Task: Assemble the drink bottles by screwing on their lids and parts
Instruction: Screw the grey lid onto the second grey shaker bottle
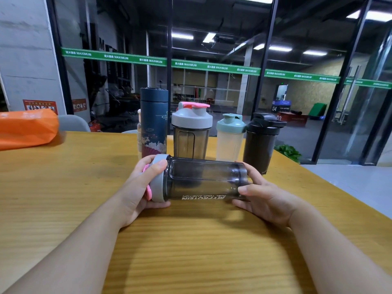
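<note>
Table [63, 187]: shaker [203, 179] lying on its side near the middle, lid [158, 179] to the left, base to the right. Left hand [140, 187] on the lid end; right hand [261, 196] on the base end. Behind the shaker, a row of upright bottles, left to right: flask [154, 122], second shaker [192, 132], small shaker [230, 137], dark shaker [262, 141]. Another bottle [139, 134] partly hidden just behind the flask's left side. Bag [27, 128] at the far left edge. Plant [289, 152] beyond the table's far right edge.
</note>
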